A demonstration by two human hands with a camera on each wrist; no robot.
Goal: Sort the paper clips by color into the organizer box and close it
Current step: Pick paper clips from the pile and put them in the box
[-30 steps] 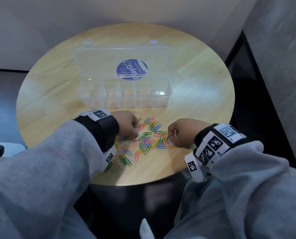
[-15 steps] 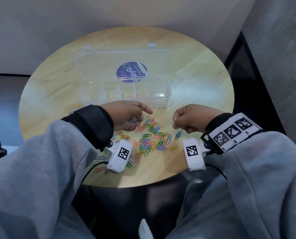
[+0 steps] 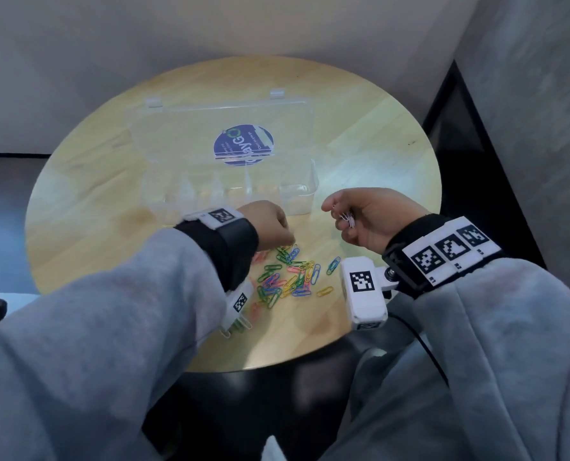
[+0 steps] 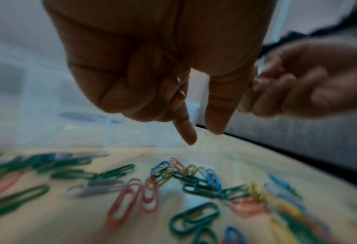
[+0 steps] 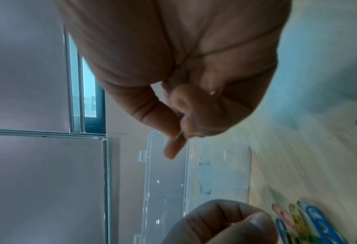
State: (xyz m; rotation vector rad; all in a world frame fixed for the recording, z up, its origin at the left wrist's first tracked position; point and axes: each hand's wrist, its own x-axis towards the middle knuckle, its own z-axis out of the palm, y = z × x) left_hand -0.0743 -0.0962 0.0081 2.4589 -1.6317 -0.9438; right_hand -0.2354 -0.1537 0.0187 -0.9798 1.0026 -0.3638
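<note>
Left hand (image 3: 270,224) now lower over the paper clips (image 3: 290,274), clips in its curled fingers; right hand (image 3: 366,221) raised, pinching white clips (image 3: 346,219).

right hand (image 5: 173,66) curled, open organizer box (image 5: 167,181)

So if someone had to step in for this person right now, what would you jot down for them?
Right hand: raised off the table, gripping a few pale clips.
Left hand: over the pile, curled round a couple of clips, forefinger and thumb pointing down.
Organizer box: open behind the pile, lid laid back; no clips visible in its compartments.
Mixed clips lie loose on the round table.
Done: first clips picked up. Left: sort all colours, close the box.
</note>
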